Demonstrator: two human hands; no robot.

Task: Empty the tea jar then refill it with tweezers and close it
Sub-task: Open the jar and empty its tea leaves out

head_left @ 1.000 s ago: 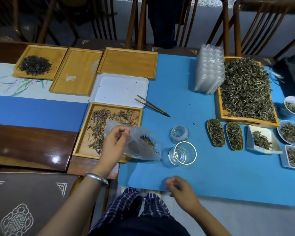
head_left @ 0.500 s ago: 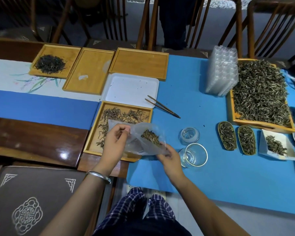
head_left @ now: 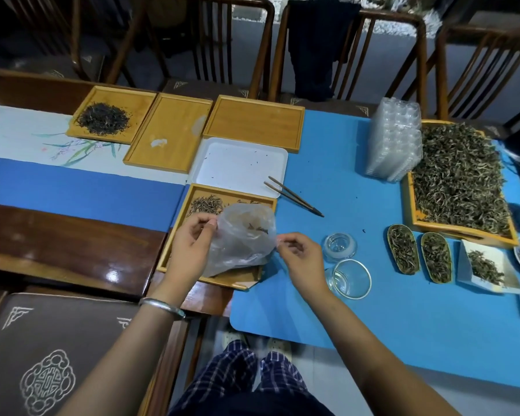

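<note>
Left hand (head_left: pixel 189 250), right hand (head_left: pixel 300 259), both pinching.

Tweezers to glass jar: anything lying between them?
Head view: between the tweezers and the open glass jar sits only the jar's glass lid on the blue mat.

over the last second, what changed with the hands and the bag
The right hand came up from the table's near edge and took hold of the bag by its right edge. The left hand kept its pinch on the left edge, so both hands now hold the bag over the tray. The jar, lid and tweezers lie where they were.
</note>
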